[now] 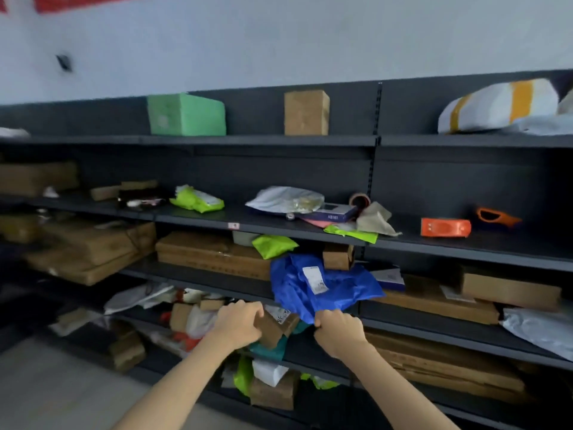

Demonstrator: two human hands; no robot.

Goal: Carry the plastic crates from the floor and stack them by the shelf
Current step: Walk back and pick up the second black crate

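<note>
Our left forearm (173,380) and right forearm (400,389) rise bare from the bottom edge and angle inward towards the shelf (248,140), and both wrists are roughly level. The left hand (240,321) shows us its back, with the knuckles up and the fingers curled under. The right hand (339,332) is bunched like a fist and sits near the left, with a gap between them.

This dark grey metal shelf stands straight ahead against a pale wall, and its tiers are crowded with parcels. Where the plastic crates are we cannot tell from this view. A strip of pale floor (46,383) shows at lower left.

Our right hand has its fingers closed on the lower edge of a blue mailing bag (328,283), which droops over the front of a middle tier and carries a white label (314,279). Our left hand has its curled fingers against a small cardboard box (273,332) one tier lower. We cannot tell whether it grips the box or only touches it.

Higher up we see a green box (187,114), a brown box (306,113) and an orange packet (445,227).
</note>
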